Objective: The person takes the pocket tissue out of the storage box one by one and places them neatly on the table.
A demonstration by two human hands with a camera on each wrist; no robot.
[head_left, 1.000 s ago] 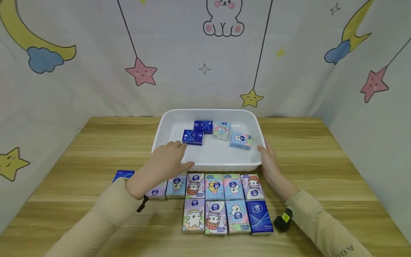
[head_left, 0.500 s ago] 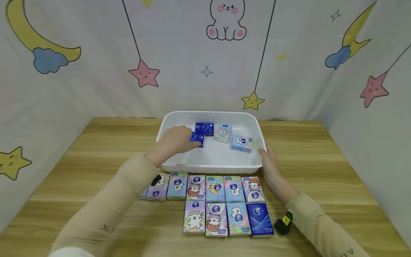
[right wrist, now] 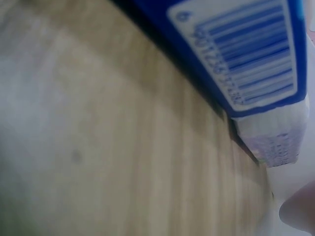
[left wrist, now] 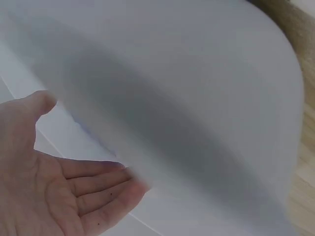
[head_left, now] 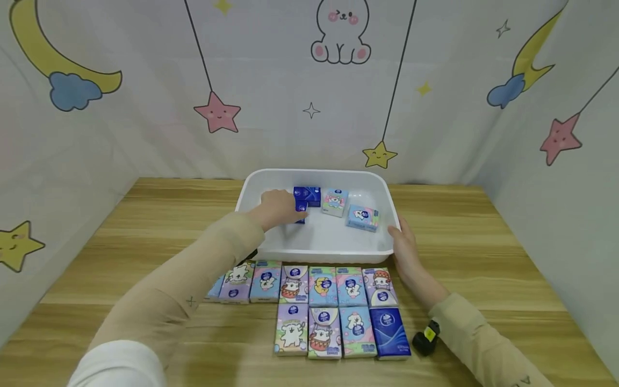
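My left hand (head_left: 279, 207) reaches into a white plastic tub (head_left: 314, 252), over the nearer blue tissue pack (head_left: 301, 217), covering much of it. In the left wrist view the left fingers (left wrist: 106, 201) are nearly straight, with the thumb apart from them. A bluish edge shows between them behind the tub's blurred rim. My right hand (head_left: 406, 247) grips the tub's right side near the front corner, thumb over the rim. Another blue tissue pack (head_left: 307, 195) and two pastel cartoon packs, one upright (head_left: 335, 202) and one lying (head_left: 363, 217), are inside.
In front of the tub, tissue packs lie in two rows, including a cartoon pack (head_left: 292, 329) and a blue pack (head_left: 389, 333) at the right end. The left sleeve (head_left: 193, 285) covers the back row's left end. A patterned curtain (head_left: 271, 140) hangs behind the wooden table (head_left: 464, 231).
My left hand has moved from the tub's front left rim forward and inward, over the nearer blue pack. The right hand keeps its grip on the tub.
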